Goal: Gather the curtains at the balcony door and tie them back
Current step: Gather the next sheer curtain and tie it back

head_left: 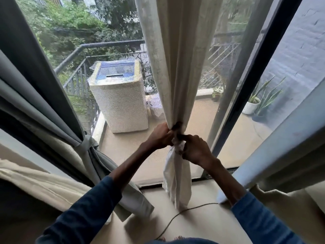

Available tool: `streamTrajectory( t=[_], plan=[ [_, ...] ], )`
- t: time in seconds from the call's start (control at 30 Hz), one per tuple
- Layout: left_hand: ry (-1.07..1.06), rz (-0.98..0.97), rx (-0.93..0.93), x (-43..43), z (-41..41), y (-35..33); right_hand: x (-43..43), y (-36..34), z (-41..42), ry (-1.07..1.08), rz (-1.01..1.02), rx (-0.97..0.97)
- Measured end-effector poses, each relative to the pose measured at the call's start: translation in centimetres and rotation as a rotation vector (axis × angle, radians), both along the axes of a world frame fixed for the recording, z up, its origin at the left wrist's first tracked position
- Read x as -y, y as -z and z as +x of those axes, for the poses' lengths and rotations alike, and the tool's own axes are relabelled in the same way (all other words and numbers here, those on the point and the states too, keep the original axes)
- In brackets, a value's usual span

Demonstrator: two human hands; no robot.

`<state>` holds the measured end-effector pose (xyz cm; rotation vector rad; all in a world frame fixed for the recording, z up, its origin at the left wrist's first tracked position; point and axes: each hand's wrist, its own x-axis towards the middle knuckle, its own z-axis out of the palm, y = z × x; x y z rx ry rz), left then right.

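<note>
1. A cream curtain [175, 67] hangs in the middle of the glass balcony door [233, 95]. It is gathered into a narrow bunch at about the height of the hands.
2. The left hand [162, 136] has its grip closed round the gathered waist of this curtain, with the fingers curled into the folds.
3. The right hand [195, 149] is just beside it and slightly lower, touching the left. Its grip is pinched tight on a crumpled wad of the same pale fabric.
4. A small dark patch shows where the two grips meet. Whether it is a band or only shadow cannot be told.
5. Below the hands the curtain's tail drops straight down, and its end touches the floor [202, 226].
6. At the left a grey curtain [35, 76] is already cinched by a pale tie-back [84, 144].
7. A pale curtain [281, 138] hangs at the right edge.
8. A thin cord [182, 213] lies on the floor near the cream curtain's foot.
9. Both forearms wear blue sleeves [84, 213].
10. Outside on the balcony stand a covered washing machine [121, 103], a metal railing [77, 67] and a snake plant [263, 95] in a white pot.
</note>
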<state>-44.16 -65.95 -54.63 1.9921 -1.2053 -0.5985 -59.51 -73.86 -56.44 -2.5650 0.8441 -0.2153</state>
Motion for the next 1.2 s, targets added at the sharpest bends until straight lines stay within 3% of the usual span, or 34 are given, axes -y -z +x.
streamTrajectory(
  t=[0.07, 0.23, 0.37, 0.53, 0.77, 0.9, 1.0, 1.13, 1.2],
  plan=[
    [0.019, 0.005, 0.098, -0.1, -0.3, 0.0, 0.2, -0.4, 0.2, -0.02, 0.218, -0.01],
    [0.024, 0.008, 0.112, -0.1, -0.4, -0.1, 1.1, -1.5, 1.0, -0.056, 0.385, -0.056],
    [0.063, -0.002, 0.092, -0.1, -0.7, 0.3, 1.4, -1.6, 0.8, -0.104, 0.28, -0.239],
    [0.014, 0.01, -0.023, 0.2, -0.2, 0.5, 1.0, -1.5, 0.6, -0.064, -0.222, -0.171],
    [0.038, 0.001, -0.014, -0.1, 0.6, -0.2, 1.4, -2.4, 0.1, 0.006, -0.272, 0.009],
    [-0.016, -0.047, 0.322, -1.1, 1.1, -1.0, 1.6, -2.2, -1.1, 0.023, -0.207, 0.113],
    [-0.136, 0.074, 0.465, -1.8, 1.4, -1.9, 1.7, -2.0, -2.0, 0.064, -0.159, 0.174],
    [0.024, 0.188, 0.041, -2.8, -0.5, -1.9, 1.5, -1.9, -3.0, 0.121, -0.099, 0.228],
    [0.078, 0.148, -0.019, -2.7, -2.3, -1.4, 1.3, -2.0, -3.8, 0.156, -0.09, 0.242]
  ],
)
